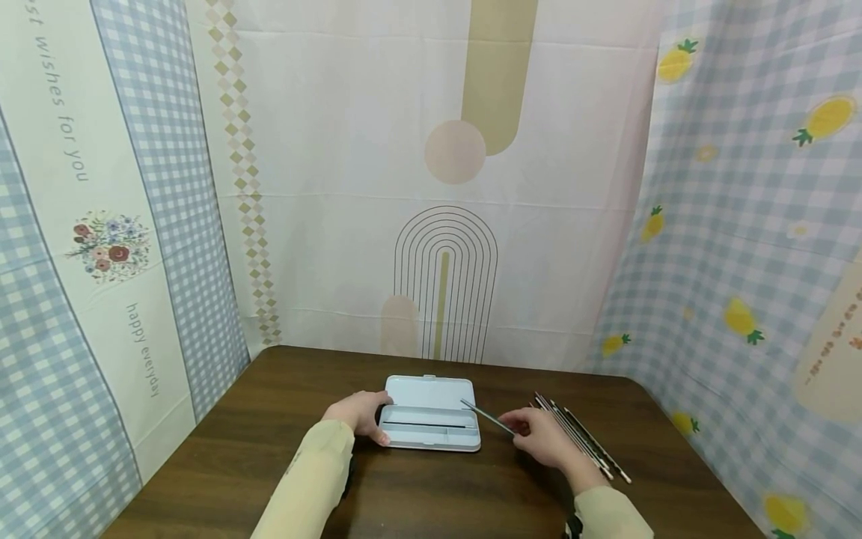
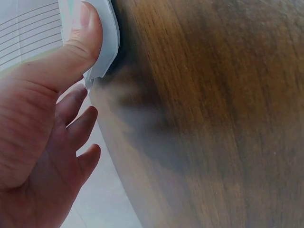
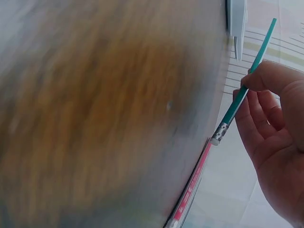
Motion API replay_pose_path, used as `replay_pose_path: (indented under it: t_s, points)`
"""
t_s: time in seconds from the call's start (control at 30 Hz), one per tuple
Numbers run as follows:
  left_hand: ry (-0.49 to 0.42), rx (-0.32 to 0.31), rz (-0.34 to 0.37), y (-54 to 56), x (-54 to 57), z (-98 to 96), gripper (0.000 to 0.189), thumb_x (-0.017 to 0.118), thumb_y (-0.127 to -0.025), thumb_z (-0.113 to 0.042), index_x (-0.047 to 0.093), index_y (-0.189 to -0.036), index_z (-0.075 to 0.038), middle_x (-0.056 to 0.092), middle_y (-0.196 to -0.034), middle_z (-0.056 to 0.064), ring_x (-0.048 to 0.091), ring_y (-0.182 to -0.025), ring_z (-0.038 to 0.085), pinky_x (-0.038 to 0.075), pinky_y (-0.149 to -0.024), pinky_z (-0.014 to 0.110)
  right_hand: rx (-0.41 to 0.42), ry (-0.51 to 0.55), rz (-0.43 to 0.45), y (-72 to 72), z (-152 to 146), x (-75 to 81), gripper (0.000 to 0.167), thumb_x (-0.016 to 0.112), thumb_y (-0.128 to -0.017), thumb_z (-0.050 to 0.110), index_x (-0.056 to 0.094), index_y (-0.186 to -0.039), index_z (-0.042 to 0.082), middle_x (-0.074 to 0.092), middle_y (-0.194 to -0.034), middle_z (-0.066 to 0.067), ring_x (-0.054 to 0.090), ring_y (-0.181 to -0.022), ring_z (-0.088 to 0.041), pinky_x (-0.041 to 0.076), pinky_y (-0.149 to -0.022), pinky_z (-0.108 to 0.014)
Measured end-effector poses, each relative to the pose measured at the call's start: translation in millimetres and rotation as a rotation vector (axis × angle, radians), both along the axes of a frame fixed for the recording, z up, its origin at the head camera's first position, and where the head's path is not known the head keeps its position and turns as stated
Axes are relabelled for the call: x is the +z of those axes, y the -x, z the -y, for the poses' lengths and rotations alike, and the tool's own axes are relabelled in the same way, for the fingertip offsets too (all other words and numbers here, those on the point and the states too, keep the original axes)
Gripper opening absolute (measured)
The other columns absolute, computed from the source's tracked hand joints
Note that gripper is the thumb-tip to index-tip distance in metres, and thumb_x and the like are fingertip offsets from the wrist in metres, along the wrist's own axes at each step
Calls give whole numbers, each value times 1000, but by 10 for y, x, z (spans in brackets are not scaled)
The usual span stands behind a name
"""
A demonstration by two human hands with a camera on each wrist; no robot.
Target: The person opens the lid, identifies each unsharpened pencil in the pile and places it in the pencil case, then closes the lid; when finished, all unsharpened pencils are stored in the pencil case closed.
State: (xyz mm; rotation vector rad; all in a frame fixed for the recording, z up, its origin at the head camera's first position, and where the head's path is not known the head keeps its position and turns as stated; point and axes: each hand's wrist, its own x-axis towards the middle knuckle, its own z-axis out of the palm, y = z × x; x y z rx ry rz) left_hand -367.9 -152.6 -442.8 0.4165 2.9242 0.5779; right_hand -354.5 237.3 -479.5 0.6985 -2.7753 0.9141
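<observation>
A white pencil case (image 1: pixel 431 392) lies open on the table, its lid folded back to the far side. One dark, thin pencil (image 1: pixel 424 425) lies lengthwise in its tray. My left hand (image 1: pixel 358 414) grips the case's left end; the left wrist view shows the thumb on the case's corner (image 2: pixel 108 40). Between the thumb and fingers of my right hand (image 1: pixel 542 434), a green pencil (image 1: pixel 488 416) is pinched. It slants with its far end near the case's right side. In the right wrist view the green pencil (image 3: pixel 259 54) shows a metal ferrule and pale eraser.
Several pencils (image 1: pixel 581 436) lie in a loose bundle on the brown wooden table (image 1: pixel 431 494), beside and beyond my right hand. A pink pencil (image 3: pixel 192 183) shows in the right wrist view. Patterned cloths (image 1: pixel 337 187) hang behind the table and at both sides.
</observation>
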Motion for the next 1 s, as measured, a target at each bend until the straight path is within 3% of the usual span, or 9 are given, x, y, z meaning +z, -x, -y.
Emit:
replay_pose_path:
  t_s: [0.3, 0.53, 0.77, 1.0]
  points:
    - [2, 4, 12, 44, -40, 6, 83, 100, -75, -28, 62, -147, -13, 63, -145, 17, 56, -135, 37, 45, -111, 60, -5, 10, -12, 59, 115, 4, 34, 72, -86, -10, 79, -113, 8, 74, -100, 0, 65, -90, -14, 57, -79, -34]
    - [-3, 8, 7, 68, -62, 3, 83, 100, -74, -28, 63, -147, -13, 64, -144, 17, 57, -134, 37, 46, -109, 60, 38, 34, -2, 99, 202, 11, 33, 69, -87, -13, 79, -112, 4, 75, -101, -3, 68, -90, -17, 58, -79, -33]
    - [-10, 10, 8, 58, -58, 7, 83, 100, -74, -29, 63, -146, -14, 64, -145, 17, 58, -133, 36, 46, -109, 60, 22, -8, -14, 147, 298, 8, 33, 68, -87, -12, 80, -111, 8, 73, -98, 4, 65, -90, -14, 56, -79, -33]
    - [-7, 2, 16, 41, -31, 0, 82, 99, -76, -28, 62, -148, -13, 63, -146, 17, 57, -133, 36, 46, -110, 60, 32, -43, -44, 171, 398, 42, 34, 67, -88, -13, 81, -111, 7, 75, -104, 0, 66, -93, -16, 58, -82, -37]
